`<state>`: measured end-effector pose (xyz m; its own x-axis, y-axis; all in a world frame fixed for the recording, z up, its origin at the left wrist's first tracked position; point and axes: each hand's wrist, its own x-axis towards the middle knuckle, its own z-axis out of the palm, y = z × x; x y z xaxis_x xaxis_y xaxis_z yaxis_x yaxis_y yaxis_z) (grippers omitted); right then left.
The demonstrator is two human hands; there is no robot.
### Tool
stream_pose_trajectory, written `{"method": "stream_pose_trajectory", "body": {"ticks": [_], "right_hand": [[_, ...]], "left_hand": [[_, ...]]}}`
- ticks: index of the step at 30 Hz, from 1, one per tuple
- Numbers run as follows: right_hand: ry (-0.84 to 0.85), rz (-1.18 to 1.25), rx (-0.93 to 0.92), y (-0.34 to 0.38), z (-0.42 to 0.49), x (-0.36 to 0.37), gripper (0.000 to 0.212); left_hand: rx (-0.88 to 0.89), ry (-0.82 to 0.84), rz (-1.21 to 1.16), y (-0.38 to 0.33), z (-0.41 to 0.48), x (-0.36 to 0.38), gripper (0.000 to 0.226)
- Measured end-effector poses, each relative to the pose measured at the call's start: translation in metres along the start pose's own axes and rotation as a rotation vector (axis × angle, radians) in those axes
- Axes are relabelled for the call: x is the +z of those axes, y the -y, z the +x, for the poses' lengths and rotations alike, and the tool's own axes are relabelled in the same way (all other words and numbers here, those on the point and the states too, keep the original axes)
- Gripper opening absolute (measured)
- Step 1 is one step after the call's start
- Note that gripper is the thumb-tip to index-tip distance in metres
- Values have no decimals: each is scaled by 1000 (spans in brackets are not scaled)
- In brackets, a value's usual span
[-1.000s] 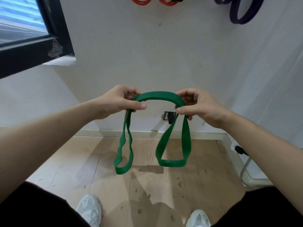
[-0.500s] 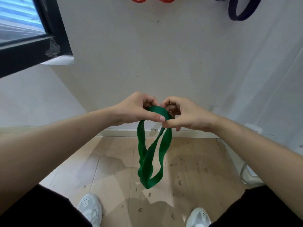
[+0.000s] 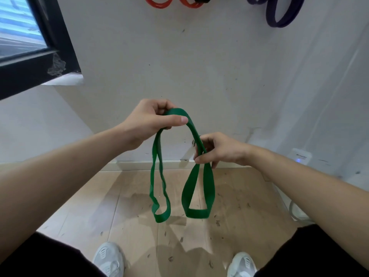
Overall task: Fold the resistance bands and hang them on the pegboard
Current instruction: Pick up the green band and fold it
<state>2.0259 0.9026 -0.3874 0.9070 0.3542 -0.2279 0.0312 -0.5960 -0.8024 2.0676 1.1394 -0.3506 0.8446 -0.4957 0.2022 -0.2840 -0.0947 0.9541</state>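
A green resistance band (image 3: 191, 184) hangs in front of me, doubled over into two drooping loops above the floor. My left hand (image 3: 151, 118) pinches the top of the band between thumb and fingers, higher up. My right hand (image 3: 217, 150) sits lower and to the right, gripping the band's right strand just above the wider right loop. Red bands (image 3: 157, 2) and a purple band (image 3: 279, 15) hang on the white wall at the top edge; their pegs are out of frame.
A dark-framed window (image 3: 30, 56) juts out at upper left. Pale wood floor (image 3: 129, 216) lies below, with my two white shoes (image 3: 108, 258) at the bottom. A white device with a blue light (image 3: 301, 156) and a cable sit at right by the wall.
My hands, pressed together half a second ago, have moved apart. The left hand rose, the right dropped lower, and the bunched band opened back into two separate hanging loops.
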Motion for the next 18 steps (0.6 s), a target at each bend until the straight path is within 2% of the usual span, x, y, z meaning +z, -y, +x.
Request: {"method": "stream_pose_trajectory", "body": {"ticks": [2, 5, 13, 18], "right_hand": [[-28, -3, -7, 2, -1, -2, 31], [-81, 36, -31, 6, -6, -12, 23], [-226, 202, -178, 27, -18, -30, 24], [-204, 101, -237, 39, -18, -17, 30]], "left_hand": [[-27, -5, 1, 2, 1, -5, 38], [-82, 29, 8, 8, 2, -18, 44], [-172, 234, 148, 20, -5, -6, 57], [-136, 270, 47, 9, -2, 22, 44]]}}
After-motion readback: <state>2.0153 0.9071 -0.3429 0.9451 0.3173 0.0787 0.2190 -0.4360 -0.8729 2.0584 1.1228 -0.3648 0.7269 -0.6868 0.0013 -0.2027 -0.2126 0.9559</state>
